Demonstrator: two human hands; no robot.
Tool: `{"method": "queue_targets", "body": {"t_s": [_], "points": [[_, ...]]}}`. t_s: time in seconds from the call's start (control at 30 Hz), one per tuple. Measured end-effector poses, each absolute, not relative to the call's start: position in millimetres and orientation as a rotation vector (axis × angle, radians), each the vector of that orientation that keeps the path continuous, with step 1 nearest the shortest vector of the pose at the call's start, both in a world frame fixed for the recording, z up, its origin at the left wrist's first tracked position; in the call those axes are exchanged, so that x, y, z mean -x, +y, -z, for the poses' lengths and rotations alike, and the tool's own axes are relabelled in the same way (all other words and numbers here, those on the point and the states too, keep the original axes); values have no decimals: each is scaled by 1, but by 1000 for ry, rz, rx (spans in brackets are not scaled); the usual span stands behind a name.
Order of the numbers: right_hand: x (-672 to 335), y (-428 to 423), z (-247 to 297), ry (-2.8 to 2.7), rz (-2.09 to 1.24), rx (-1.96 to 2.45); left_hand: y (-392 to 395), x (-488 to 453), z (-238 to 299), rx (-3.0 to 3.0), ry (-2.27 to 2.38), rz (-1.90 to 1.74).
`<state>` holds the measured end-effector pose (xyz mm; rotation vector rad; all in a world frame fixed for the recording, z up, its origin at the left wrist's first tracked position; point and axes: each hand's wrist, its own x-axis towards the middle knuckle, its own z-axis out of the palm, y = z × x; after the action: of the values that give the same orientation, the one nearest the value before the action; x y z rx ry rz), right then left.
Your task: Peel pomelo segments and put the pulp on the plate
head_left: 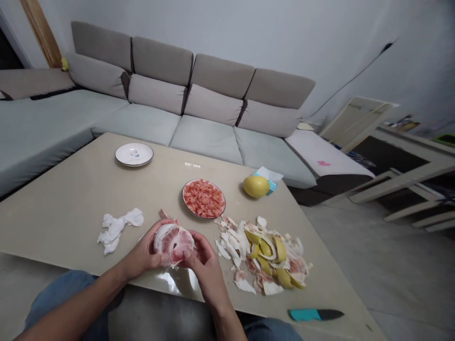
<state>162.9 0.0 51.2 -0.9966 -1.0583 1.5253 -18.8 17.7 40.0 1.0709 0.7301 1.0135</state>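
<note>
A peeled pink pomelo is held over the near edge of the beige table. My left hand wraps round its left side. My right hand grips its right side, thumb pressed into the flesh. Just beyond stands a plate of pink pomelo pieces. To the right lies a pile of white pith and yellow peel.
A crumpled white tissue lies left of my hands. An empty white plate sits far left, a whole yellow pomelo by a tissue pack at the far right. A teal-handled knife lies near the front edge. A grey sofa lies behind.
</note>
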Motion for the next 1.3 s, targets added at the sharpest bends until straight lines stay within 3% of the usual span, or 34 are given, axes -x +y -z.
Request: {"method": "queue_targets", "body": {"t_s": [0.2, 0.47, 0.57, 0.87, 1.13, 1.3], "points": [[-161, 4, -51, -1077, -1531, 1016, 18, 15, -37, -1065, 708, -1009], [-172, -5, -35, -1007, -1407, 1157, 30, 28, -51, -531, 683, -1236], [-191, -2, -22, -1067, -1278, 1282, 40, 42, -63, -433, 544, -1342], [-188, 20, 9, -1596, -685, 1546, 44, 31, -61, -316, 620, -1173], [-182, 44, 17, -1684, -696, 1579, 44, 35, -59, -387, 567, -1301], [-180, 46, 12, -1685, -900, 1514, 44, 32, -59, -440, 516, -1322]]}}
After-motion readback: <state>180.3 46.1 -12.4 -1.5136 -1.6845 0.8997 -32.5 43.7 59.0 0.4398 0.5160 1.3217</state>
